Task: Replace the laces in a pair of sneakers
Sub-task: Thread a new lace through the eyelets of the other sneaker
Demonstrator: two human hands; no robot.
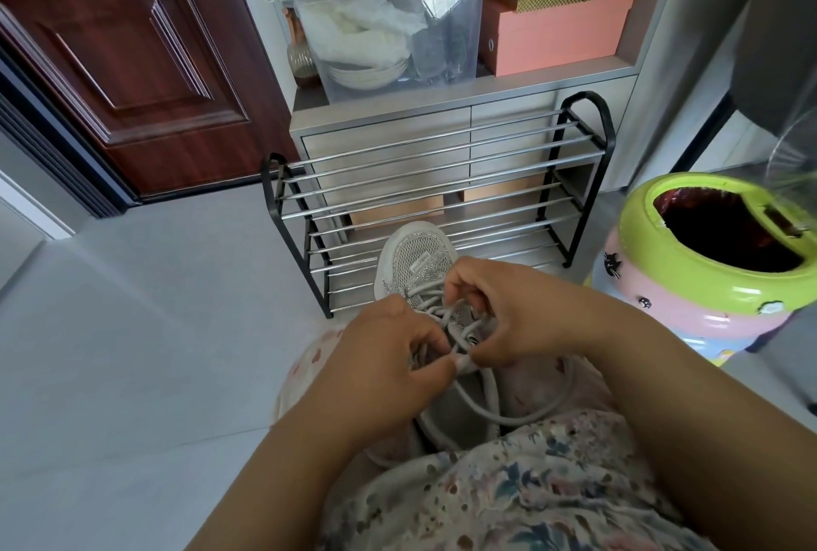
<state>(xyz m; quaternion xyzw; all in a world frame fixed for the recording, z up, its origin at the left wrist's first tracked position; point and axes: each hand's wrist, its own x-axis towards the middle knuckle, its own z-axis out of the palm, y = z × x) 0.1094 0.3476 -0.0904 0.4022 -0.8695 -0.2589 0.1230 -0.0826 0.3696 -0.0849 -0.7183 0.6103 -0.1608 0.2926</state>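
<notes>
A grey sneaker with a glittery toe lies on my lap, toe pointing away from me. A thick grey lace is threaded across its front and loops down over the shoe's opening. My left hand pinches a strand of the lace near the upper eyelets. My right hand has its fingers curled around lace strands over the tongue, thumb meeting the left thumb at the lace. The heel of the shoe is hidden under my hands and floral clothing. No second sneaker is in view.
A black and chrome shoe rack stands just beyond the shoe. A green and pink bin sits at the right. Behind are a grey cabinet with a clear storage box and orange boxes. A brown door is at the left.
</notes>
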